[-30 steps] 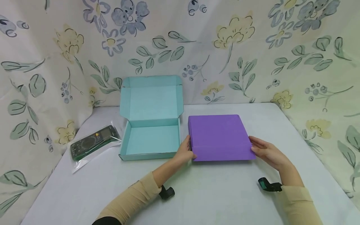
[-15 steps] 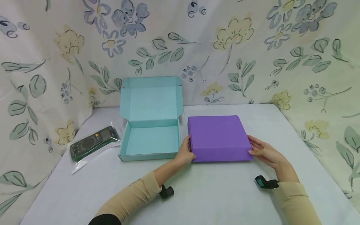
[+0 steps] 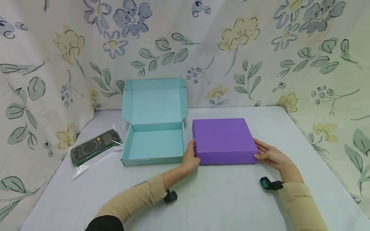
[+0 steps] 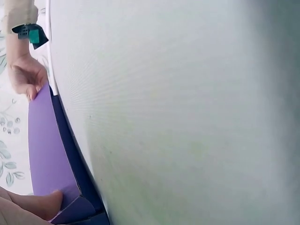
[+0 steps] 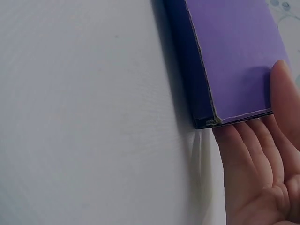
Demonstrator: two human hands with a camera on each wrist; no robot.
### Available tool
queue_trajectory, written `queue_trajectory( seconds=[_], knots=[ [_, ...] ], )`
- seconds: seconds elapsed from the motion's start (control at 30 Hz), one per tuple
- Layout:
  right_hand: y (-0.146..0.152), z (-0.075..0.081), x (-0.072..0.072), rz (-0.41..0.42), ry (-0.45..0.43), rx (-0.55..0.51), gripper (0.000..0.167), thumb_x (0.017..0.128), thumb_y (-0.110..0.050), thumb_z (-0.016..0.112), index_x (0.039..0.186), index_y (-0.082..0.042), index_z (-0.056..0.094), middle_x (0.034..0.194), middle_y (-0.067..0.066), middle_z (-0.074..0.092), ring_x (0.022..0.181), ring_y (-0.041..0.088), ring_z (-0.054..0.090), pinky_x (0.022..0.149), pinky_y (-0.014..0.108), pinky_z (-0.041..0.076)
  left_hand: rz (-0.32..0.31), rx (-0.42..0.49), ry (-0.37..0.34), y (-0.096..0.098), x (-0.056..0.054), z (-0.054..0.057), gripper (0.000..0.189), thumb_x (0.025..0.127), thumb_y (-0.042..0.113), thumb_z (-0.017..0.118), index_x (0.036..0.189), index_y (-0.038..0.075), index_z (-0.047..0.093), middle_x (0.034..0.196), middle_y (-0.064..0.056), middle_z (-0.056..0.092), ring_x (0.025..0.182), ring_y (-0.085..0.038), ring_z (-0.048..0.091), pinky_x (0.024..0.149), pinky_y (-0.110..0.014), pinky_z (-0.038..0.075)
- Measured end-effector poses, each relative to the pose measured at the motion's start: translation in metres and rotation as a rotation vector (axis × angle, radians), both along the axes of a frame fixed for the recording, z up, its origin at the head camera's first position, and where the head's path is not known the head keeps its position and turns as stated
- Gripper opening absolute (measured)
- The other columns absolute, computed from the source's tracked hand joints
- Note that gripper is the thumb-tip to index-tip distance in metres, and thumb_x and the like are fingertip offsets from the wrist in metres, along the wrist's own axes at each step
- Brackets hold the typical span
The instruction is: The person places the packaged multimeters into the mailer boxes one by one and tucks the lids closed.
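Purple box (image 3: 221, 136) sits toward the table's (image 3: 219, 199) far edge, right of its middle. From the left edge come a bagged multimeter (image 3: 93, 146), a teal box (image 3: 156, 142) with its lid raised near the far edge, then the left hand (image 3: 190, 158), fingers and thumb holding the purple one's near left corner. At its right end the right hand (image 3: 268, 155) pinches it between thumb and fingers.

Purple box (image 3: 224, 139) of smooth cardboard, faint sheen, rough where cut; teal box (image 3: 155, 110) of smooth, matt cardboard; meter (image 3: 93, 145) of dull plastic inside a bag (image 3: 92, 161) of clear, glossy plastic; curtain (image 3: 199, 41) and sleeves (image 3: 136, 199) of matt cloth; counter (image 3: 202, 202) smooth, matt
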State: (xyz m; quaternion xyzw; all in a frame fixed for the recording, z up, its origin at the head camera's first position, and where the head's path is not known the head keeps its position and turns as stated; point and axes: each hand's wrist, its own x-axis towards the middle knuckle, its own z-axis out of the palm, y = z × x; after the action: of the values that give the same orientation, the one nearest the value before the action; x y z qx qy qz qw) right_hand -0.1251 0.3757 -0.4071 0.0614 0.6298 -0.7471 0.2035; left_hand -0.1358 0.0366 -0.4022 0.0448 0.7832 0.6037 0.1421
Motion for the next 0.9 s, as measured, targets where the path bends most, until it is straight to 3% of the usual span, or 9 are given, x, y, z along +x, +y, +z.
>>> queue_trajectory(
  seconds=[0.13, 0.23, 0.33, 0.4, 0.6, 0.77, 0.83, 0.9],
  knots=[
    [0.0014, -0.0004, -0.0026, -0.026, -0.016, -0.028, 0.089, 0.081, 0.019, 0.063, 0.152, 0.004, 0.01, 0.133, -0.008, 0.054, 0.1, -0.005, 0.061, 0.091, 0.02, 0.05, 0.016, -0.023, 0.013, 0.001, -0.0001, -0.0009, 0.081, 0.074, -0.028, 0.039, 0.15, -0.006, 0.02, 0.154, -0.025, 0.026, 0.142, -0.036, 0.025, 0.115, -0.044, 0.023],
    [0.0028, -0.0013, -0.0044, -0.032, -0.024, -0.051, 0.08, 0.08, 0.02, 0.064, 0.149, -0.01, 0.037, 0.117, -0.013, 0.063, 0.098, -0.004, 0.062, 0.089, 0.019, 0.051, 0.042, -0.024, 0.034, 0.0021, -0.0008, -0.0019, 0.08, 0.072, -0.028, 0.039, 0.148, -0.007, 0.024, 0.152, -0.026, 0.031, 0.141, -0.036, 0.029, 0.114, -0.044, 0.026],
    [0.0035, -0.0028, -0.0063, -0.046, -0.032, -0.073, 0.064, 0.078, 0.022, 0.064, 0.123, -0.024, 0.067, 0.11, -0.013, 0.066, 0.097, -0.002, 0.063, 0.087, 0.019, 0.052, 0.069, -0.039, 0.065, 0.0034, -0.0009, -0.0027, 0.077, 0.071, -0.029, 0.039, 0.145, -0.008, 0.029, 0.148, -0.026, 0.037, 0.138, -0.037, 0.034, 0.113, -0.044, 0.029],
    [0.0031, -0.0033, -0.0071, -0.049, -0.036, -0.09, 0.057, 0.078, 0.023, 0.064, 0.105, -0.026, 0.074, 0.106, -0.014, 0.067, 0.096, -0.001, 0.063, 0.085, 0.019, 0.052, 0.084, -0.055, 0.088, 0.0045, -0.0006, -0.0034, 0.076, 0.071, -0.029, 0.04, 0.143, -0.008, 0.032, 0.146, -0.026, 0.041, 0.136, -0.037, 0.037, 0.112, -0.045, 0.031],
    [0.0027, -0.0045, -0.0086, -0.06, -0.04, -0.117, 0.058, 0.076, 0.027, 0.062, 0.097, -0.026, 0.076, 0.102, -0.012, 0.069, 0.094, 0.002, 0.065, 0.082, 0.02, 0.054, 0.118, -0.055, 0.106, 0.0058, -0.0001, -0.0037, 0.073, 0.07, -0.029, 0.041, 0.14, -0.008, 0.036, 0.143, -0.025, 0.045, 0.134, -0.037, 0.041, 0.11, -0.045, 0.034],
    [0.0036, -0.004, -0.0093, -0.053, -0.037, -0.124, 0.059, 0.078, 0.027, 0.06, 0.099, -0.026, 0.076, 0.103, -0.011, 0.07, 0.095, 0.003, 0.066, 0.082, 0.021, 0.054, 0.137, -0.01, 0.1, 0.0054, -0.0011, -0.0023, 0.071, 0.07, -0.029, 0.041, 0.139, -0.008, 0.039, 0.14, -0.026, 0.046, 0.132, -0.037, 0.043, 0.109, -0.044, 0.036],
    [0.005, -0.004, -0.0077, -0.034, -0.012, -0.067, 0.061, 0.079, 0.024, 0.062, 0.123, -0.018, 0.068, 0.113, -0.005, 0.068, 0.097, 0.001, 0.064, 0.085, 0.02, 0.053, 0.134, -0.008, 0.091, 0.0051, -0.0015, -0.0018, 0.072, 0.069, -0.029, 0.041, 0.138, -0.009, 0.039, 0.14, -0.026, 0.047, 0.132, -0.038, 0.043, 0.109, -0.044, 0.036],
    [0.0066, -0.0035, -0.0047, -0.013, 0.009, 0.003, 0.07, 0.081, 0.018, 0.065, 0.144, -0.008, 0.046, 0.129, 0.001, 0.06, 0.1, -0.002, 0.062, 0.088, 0.02, 0.052, 0.126, -0.011, 0.064, 0.0056, -0.0022, -0.002, 0.073, 0.069, -0.028, 0.041, 0.14, -0.009, 0.038, 0.142, -0.026, 0.045, 0.133, -0.037, 0.042, 0.11, -0.045, 0.035]
  ],
)
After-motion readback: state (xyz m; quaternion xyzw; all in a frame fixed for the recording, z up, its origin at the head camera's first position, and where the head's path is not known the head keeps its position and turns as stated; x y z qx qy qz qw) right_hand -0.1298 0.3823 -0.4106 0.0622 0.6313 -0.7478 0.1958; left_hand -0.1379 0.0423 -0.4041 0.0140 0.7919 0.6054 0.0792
